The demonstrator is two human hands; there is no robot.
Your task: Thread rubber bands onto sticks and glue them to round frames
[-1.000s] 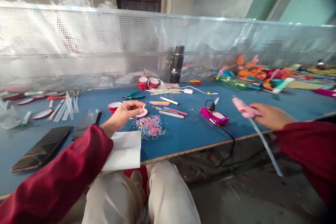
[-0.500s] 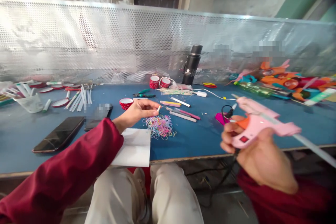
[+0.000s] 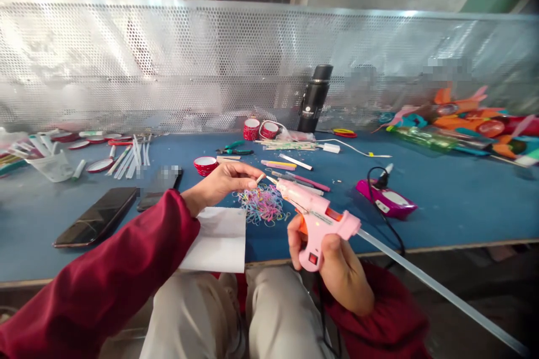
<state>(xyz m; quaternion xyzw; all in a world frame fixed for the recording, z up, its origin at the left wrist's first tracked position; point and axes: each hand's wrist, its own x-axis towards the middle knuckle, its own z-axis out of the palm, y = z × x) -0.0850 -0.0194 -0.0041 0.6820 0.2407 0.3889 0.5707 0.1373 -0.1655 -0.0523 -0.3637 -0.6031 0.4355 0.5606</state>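
Note:
Between the thumb and fingertips of my left hand [image 3: 225,182] is a short pale stick [image 3: 260,178]. My right hand [image 3: 332,261] is wrapped round the handle of a pink hot glue gun [image 3: 318,219], fingers at its orange trigger. A long translucent glue stick [image 3: 425,277] sticks out of the gun's back end. The nozzle points left, close to the pale stick's end; whether they touch I cannot tell. Below the nozzle lies a tangled heap of colourful rubber bands [image 3: 263,205]. White folded paper [image 3: 221,241] lies under my left wrist at the table edge.
Two dark phones, one of them a black phone [image 3: 99,216], lie left. A magenta power strip [image 3: 387,200] with a black plug sits right. Behind are pens [image 3: 309,182], red cups [image 3: 205,165], pliers [image 3: 236,150] and a black flask [image 3: 315,99]. Colourful crafts [image 3: 475,123] lie far right.
My right hand has brought the glue gun leftward from over the power strip to the pale stick. My left hand stays almost in place, still pinching the stick.

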